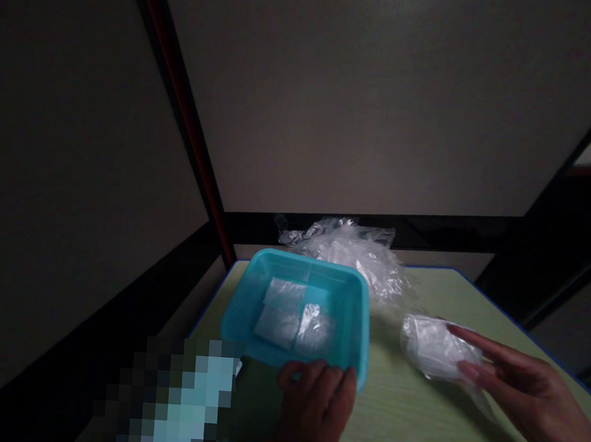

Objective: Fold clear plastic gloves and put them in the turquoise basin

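A turquoise plastic basin (352,318) stands on the green table, with several flat clear plastic packets (282,313) lying on its bottom. My left hand (317,399) is at the basin's near edge, its fingers curled at the rim; what the fingertips hold, if anything, is hidden. To the right of the basin, my right hand (511,377) has its fingers on a folded clear plastic bundle (435,349), gripping its right end just above the tabletop.
Behind the basin lies a heap of crumpled clear plastic bags (358,255). The green table (414,415) has a blue edge and meets a pale wall panel at the back. A pixelated patch covers the lower left.
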Demonstrator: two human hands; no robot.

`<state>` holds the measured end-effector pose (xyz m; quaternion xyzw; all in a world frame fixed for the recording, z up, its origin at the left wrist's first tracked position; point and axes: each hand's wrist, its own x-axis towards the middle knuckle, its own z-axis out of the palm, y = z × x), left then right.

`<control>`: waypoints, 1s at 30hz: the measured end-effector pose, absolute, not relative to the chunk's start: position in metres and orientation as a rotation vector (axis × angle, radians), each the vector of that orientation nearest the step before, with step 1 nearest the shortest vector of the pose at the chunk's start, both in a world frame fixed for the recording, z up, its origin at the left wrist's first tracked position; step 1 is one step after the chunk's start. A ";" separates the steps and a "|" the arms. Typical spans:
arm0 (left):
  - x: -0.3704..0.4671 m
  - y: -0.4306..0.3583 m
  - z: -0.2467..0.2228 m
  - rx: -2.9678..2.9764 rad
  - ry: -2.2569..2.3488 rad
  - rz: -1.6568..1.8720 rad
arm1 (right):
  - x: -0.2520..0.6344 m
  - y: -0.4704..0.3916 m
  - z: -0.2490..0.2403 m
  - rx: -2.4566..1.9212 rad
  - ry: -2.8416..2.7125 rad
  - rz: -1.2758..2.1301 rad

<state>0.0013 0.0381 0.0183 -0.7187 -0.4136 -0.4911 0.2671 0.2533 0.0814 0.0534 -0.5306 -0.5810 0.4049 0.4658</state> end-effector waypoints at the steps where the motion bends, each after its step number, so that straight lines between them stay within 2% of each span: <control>1: 0.004 0.037 0.019 -1.949 -1.078 -1.341 | 0.251 0.081 0.059 -1.307 -1.398 0.965; 10: 0.017 0.032 0.025 -1.954 -1.015 -1.400 | 0.206 0.078 0.102 -1.203 -1.613 0.882; 23: 0.030 0.028 0.027 -1.970 -1.086 -1.361 | 0.184 0.077 0.101 -1.115 -1.635 1.040; 30: 0.020 0.026 0.036 -2.069 -1.062 -1.249 | 0.178 0.074 0.100 -1.110 -1.622 0.975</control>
